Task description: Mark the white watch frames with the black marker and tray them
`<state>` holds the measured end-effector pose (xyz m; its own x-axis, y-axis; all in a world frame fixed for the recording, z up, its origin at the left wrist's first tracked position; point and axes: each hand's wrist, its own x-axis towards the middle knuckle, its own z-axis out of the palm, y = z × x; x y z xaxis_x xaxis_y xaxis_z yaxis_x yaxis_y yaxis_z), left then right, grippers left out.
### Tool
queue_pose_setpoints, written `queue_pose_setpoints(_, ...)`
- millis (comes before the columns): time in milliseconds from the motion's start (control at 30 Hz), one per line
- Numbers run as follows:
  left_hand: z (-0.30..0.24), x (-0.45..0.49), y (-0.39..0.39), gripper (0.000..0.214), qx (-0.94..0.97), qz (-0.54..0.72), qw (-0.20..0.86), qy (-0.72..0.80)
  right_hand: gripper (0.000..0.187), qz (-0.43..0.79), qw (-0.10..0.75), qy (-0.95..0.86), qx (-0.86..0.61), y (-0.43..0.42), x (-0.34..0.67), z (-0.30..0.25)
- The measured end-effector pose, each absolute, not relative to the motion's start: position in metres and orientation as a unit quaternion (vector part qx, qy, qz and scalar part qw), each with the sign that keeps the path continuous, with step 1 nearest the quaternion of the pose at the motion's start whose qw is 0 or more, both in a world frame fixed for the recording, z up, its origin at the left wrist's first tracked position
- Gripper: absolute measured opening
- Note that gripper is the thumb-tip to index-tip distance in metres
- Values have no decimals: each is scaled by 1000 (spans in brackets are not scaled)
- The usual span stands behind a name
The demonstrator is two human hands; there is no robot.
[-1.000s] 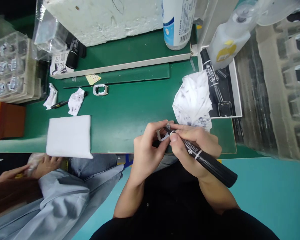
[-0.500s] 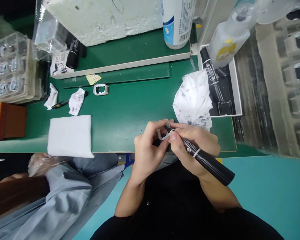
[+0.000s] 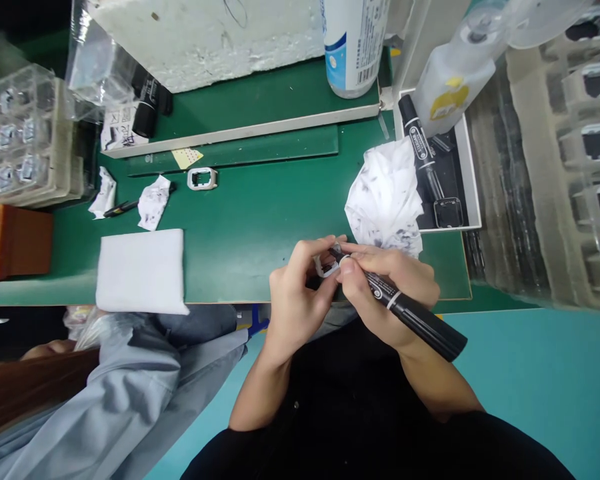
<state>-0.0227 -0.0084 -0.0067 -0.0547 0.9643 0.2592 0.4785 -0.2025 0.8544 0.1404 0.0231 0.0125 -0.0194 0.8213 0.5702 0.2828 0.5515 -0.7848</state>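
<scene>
Near the front edge of the green table, my left hand (image 3: 297, 300) pinches a small white frame (image 3: 326, 269) between thumb and fingers. My right hand (image 3: 387, 293) is closed round a black marker pen (image 3: 405, 310), held like a writing pen. The marker's tip meets the frame or sits just inside it; fingers partly hide the contact. Just beyond my right hand lies a crumpled white tissue (image 3: 383, 193) with dark smudges. Farther left on the table rests a similar white frame (image 3: 201, 179).
A white box (image 3: 475, 180) with a marker stands at right, beside a lemon-marked bottle (image 3: 447, 90) and stacked trays (image 3: 545, 200). At left are a folded white cloth (image 3: 140, 270), smudged tissues (image 3: 154, 202) and an orange bin (image 3: 17, 241). Another person's legs (image 3: 130, 380) are close by.
The marker's rear end has shifted slightly up and left. Both hands keep nearly the same place and hold. The other person's plastic bag and arm at lower left have moved a little.
</scene>
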Motion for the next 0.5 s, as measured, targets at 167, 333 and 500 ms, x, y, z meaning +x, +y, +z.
queue_pose_setpoints(167,-7,-23,-8,27,638,449,266,566,16,223,561,-687,-404,24,141,13)
queue_pose_setpoints(333,-6,-23,-7,30,642,453,263,559,15,244,579,-658,-415,22,139,11)
queue_pose_setpoints(500,-5,-22,-6,27,639,448,270,564,18,244,573,-668,-408,23,139,11)
